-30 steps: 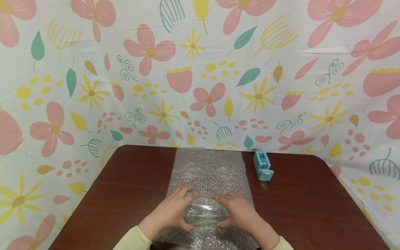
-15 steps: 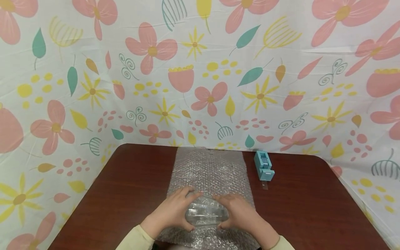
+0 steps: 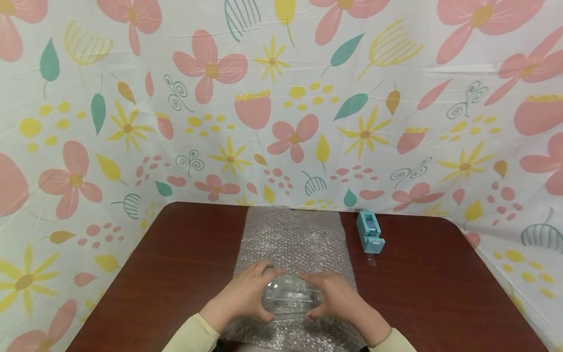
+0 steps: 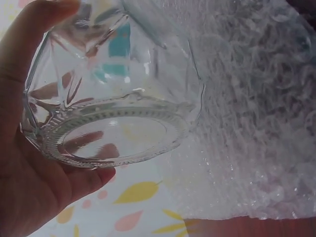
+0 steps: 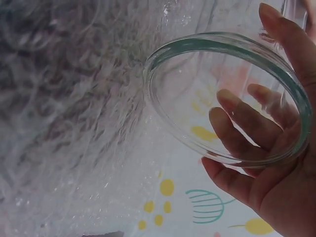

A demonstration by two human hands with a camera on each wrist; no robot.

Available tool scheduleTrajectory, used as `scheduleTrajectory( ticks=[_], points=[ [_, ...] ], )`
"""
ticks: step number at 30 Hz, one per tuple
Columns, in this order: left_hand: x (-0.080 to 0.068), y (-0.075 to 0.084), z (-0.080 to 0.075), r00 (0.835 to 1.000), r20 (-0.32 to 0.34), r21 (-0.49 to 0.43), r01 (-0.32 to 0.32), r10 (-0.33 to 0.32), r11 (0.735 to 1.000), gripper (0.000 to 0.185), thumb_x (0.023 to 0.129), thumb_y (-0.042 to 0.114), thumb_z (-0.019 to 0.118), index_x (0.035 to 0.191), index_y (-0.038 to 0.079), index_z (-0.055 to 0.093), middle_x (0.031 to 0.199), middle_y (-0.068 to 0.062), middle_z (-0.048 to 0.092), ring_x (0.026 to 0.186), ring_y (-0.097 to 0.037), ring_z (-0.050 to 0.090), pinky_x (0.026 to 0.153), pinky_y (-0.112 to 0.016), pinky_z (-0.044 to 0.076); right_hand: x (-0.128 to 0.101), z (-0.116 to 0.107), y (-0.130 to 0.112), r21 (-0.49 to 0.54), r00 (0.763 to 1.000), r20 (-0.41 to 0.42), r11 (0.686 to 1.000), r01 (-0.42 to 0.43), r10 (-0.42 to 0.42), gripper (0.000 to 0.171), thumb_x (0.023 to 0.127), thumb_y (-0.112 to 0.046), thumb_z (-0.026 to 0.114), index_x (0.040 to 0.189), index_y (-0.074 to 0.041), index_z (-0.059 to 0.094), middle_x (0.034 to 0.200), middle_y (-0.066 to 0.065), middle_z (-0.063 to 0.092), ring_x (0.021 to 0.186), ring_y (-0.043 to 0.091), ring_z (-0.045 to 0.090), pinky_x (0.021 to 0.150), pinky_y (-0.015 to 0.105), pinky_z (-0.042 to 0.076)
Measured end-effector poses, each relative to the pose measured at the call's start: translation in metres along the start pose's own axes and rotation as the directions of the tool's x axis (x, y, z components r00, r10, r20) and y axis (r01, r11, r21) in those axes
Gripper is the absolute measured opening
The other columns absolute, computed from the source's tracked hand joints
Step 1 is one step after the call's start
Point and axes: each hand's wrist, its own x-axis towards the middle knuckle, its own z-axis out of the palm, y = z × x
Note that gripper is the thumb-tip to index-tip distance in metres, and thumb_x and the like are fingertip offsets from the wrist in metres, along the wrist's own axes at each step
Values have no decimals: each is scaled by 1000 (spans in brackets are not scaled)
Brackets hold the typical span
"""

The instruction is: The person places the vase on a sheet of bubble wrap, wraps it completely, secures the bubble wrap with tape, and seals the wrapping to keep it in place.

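Low in the frame's centre, my left hand (image 3: pixel 239 298) and right hand (image 3: pixel 340 299) curl their fingers around a clear, empty cut-glass bowl (image 3: pixel 290 298) lying sideways on the bubble wrap sheet (image 3: pixel 294 239) covering the dark red tabletop (image 3: pixel 184 264).

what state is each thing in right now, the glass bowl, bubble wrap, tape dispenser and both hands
glass bowl: on its side, empty, held between both hands
bubble wrap: spread flat on the table, unwrapped
tape dispenser: standing untouched on the table
left hand: grips the bowl's base end
right hand: grips the bowl's rim end
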Motion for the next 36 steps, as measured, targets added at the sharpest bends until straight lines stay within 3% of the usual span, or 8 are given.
scheduleTrajectory(
  ticks=[8, 16, 22, 28, 30, 32, 35, 36],
  points=[
    [-12, 7, 11, 992, -105, 213, -47, 71, 976, 97, 70, 50, 91, 152, 22, 46, 155, -16, 47, 144, -40, 46, 110, -64, 47, 2, 2, 1, 24, 1000, 8, 1000, -11, 11, 92, 61, -39, 96, 140, -6, 62, 132, 12, 72, 114, 32, 70, 97, 52, 57],
    [-22, 11, 30, 936, -305, 360, -60, 178, 931, 99, 66, 59, 88, 149, 23, 49, 150, -12, 50, 139, -38, 51, 103, -56, 55, 4, 3, 2, 42, 999, 37, 999, -33, 31, 90, 64, -38, 96, 142, -9, 61, 135, 12, 70, 118, 35, 68, 98, 57, 56],
    [-15, 10, 29, 948, -285, 334, -38, 140, 942, 96, 65, 54, 91, 148, 26, 50, 150, -11, 52, 137, -35, 52, 103, -52, 56, -7, 9, 1, -92, 997, -83, 996, -3, -5, 88, 70, -43, 93, 143, -11, 56, 140, 13, 62, 126, 37, 60, 97, 56, 56],
    [-11, 10, 25, 963, -252, 269, -26, 96, 963, 94, 66, 50, 92, 147, 28, 50, 149, -11, 53, 136, -36, 53, 102, -54, 56, -41, 28, -2, -267, 953, -274, 962, 53, -129, 110, 66, -68, 83, 154, -15, 41, 154, 17, 48, 136, 39, 49, 98, 66, 51],
    [-10, 10, 24, 965, -249, 257, -21, 87, 966, 93, 66, 50, 92, 147, 28, 51, 149, -10, 53, 135, -36, 54, 101, -54, 56, -52, 36, 0, -343, 937, -302, 937, 65, -175, 121, 64, -80, 75, 160, -20, 33, 169, 11, 28, 154, 33, 29, 115, 62, 38],
    [-9, 8, 24, 964, -251, 253, -18, 83, 967, 93, 66, 50, 92, 146, 28, 51, 149, -10, 54, 135, -36, 54, 101, -55, 56, -60, 44, 2, -413, 921, -326, 909, 62, -211, 124, 64, -89, 66, 162, -23, 27, 175, 4, 9, 162, 25, 6, 130, 56, 12],
    [-8, 7, 23, 965, -249, 247, -19, 82, 969, 92, 66, 50, 92, 146, 28, 52, 149, -9, 53, 135, -35, 55, 100, -54, 57, -68, 56, 7, -541, 881, -386, 840, 25, -275, 122, 70, -98, 46, 165, -26, 18, 175, -5, -14, 160, 13, -23, 128, 36, -22],
    [-8, 6, 23, 965, -250, 248, -21, 85, 969, 92, 66, 50, 92, 146, 28, 52, 149, -9, 54, 135, -35, 55, 100, -54, 57, -70, 58, 8, -560, 873, -396, 829, 17, -285, 119, 73, -98, 40, 165, -26, 17, 175, -3, -11, 161, 16, -21, 126, 35, -26]
  ],
)
